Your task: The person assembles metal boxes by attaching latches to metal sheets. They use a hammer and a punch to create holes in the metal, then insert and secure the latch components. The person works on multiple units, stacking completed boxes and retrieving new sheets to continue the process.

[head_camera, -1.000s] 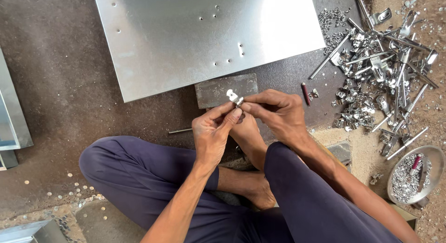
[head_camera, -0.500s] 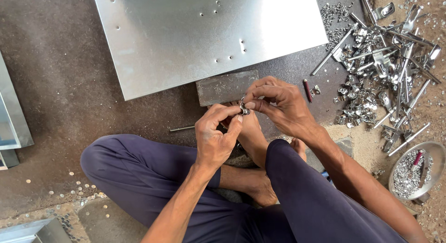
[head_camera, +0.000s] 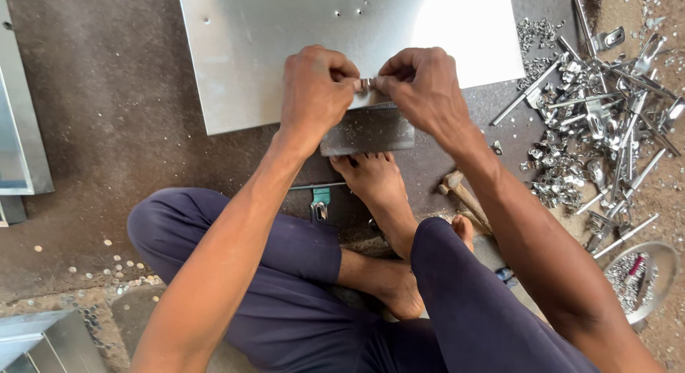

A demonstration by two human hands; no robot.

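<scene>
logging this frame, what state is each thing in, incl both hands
left hand: shut on small metal part
right hand: pinching the same part
small metal part: held between both hands, above the metal block
metal block: lying flat
metal sheet: flat, holes punched
bowl: upright, holds small pieces
hammer: lying idle

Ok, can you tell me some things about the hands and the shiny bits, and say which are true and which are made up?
1. Both hands pinch one small metal part. True.
2. The left hand holds a hammer. False: the hammer lies on the floor beside the foot.
3. The pile of metal parts lies on the person's right. True.
4. The metal sheet is folded into a box. False: it lies flat.
</scene>
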